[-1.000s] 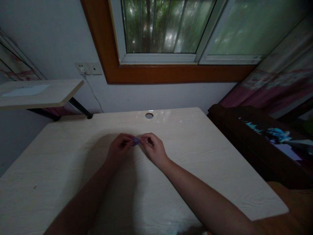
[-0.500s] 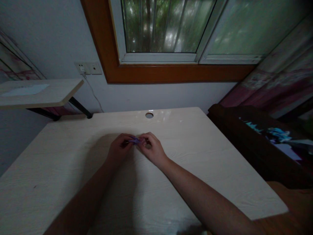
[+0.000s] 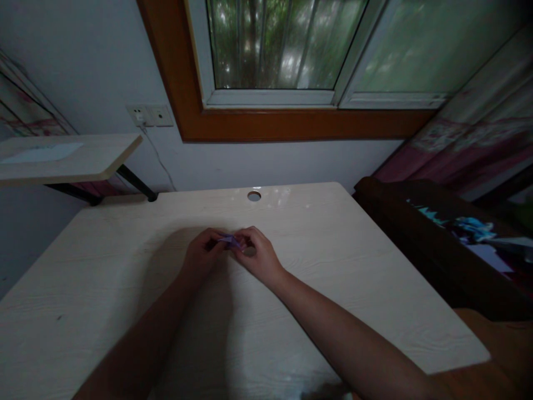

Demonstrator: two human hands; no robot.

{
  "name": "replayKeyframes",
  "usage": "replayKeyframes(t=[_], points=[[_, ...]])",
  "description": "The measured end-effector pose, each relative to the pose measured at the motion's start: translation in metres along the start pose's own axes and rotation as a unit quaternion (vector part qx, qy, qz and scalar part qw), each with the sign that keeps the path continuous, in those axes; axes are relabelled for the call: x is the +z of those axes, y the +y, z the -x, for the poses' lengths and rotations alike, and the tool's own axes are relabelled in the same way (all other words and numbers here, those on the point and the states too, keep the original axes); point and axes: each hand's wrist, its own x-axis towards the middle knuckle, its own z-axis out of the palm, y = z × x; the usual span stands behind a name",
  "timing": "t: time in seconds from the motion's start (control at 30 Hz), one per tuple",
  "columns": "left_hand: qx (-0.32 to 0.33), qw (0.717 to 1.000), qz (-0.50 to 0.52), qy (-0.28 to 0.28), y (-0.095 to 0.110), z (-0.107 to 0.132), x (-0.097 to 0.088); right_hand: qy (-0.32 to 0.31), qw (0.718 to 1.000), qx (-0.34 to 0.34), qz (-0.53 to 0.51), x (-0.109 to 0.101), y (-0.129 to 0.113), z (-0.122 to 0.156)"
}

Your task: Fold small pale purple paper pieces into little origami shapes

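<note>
A small purple piece of paper (image 3: 230,240) sits between both of my hands at the middle of the pale wooden table (image 3: 125,278). My left hand (image 3: 202,254) pinches its left end with curled fingers. My right hand (image 3: 257,255) pinches its right end, fingers bent over it. Most of the paper is hidden by my fingers. Both forearms reach in from the bottom edge of the view.
A round cable hole (image 3: 254,196) lies near the table's far edge under a window (image 3: 278,50). A side shelf (image 3: 70,155) juts out at the left below a wall socket (image 3: 150,116). A dark wooden bed frame (image 3: 441,244) stands right of the table.
My hands have shifted slightly closer together over the purple paper, and the fingers have turned it a little. The arms stay in the same place.
</note>
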Motion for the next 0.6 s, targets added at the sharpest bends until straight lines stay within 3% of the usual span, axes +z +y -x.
replayKeyframes(t=[0.3,0.6], points=[[-0.003,1.0,0.02,-0.013,0.0028,0.0023,0.0009,-0.001,1.0,0.011,0.012,0.0018,0.0012,0.0015],[0.038,0.998,0.003,-0.054,0.0071,0.0027,0.0036,0.02,1.0,0.016,-0.004,-0.0009,0.0016,0.0004]])
